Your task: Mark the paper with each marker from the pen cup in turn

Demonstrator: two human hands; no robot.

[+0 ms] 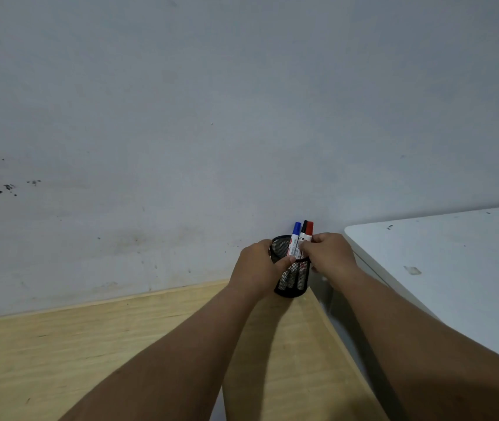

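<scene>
- Black wire-mesh pen cup (291,278) stands at the far right corner of the pale wooden tabletop (96,354), close to the grey wall (211,101); from frame centre it lies at about 5 o'clock.
- Three markers stand in the cup, all capped: blue-capped white-barrelled marker (295,238) at the cup's 12 o'clock, black-capped marker (304,227) and red-capped marker (309,229) side by side at about 1 o'clock, touching each other.
- Left hand (256,268) is wrapped around the cup's left wall, thumb across the front rim; clamped on the cup, steadying it.
- Right hand (328,253) sits at the cup's 3 o'clock; fingers curl in against the white barrels of the black- and red-capped pair. Which of the two it pinches, or both, cannot be told; fingers are together, not spread.
- No paper in view. A white table (455,262) stands at 3 o'clock of the cup, with only a small scrap on it.
- Judgement on progress: at the very start. No cap off, no marker out of the cup, no mark seen.
- Left to do: draw out the first marker, uncap, mark the paper, recap, return; repeat for the other two.
- Paper location unknown from this view.
</scene>
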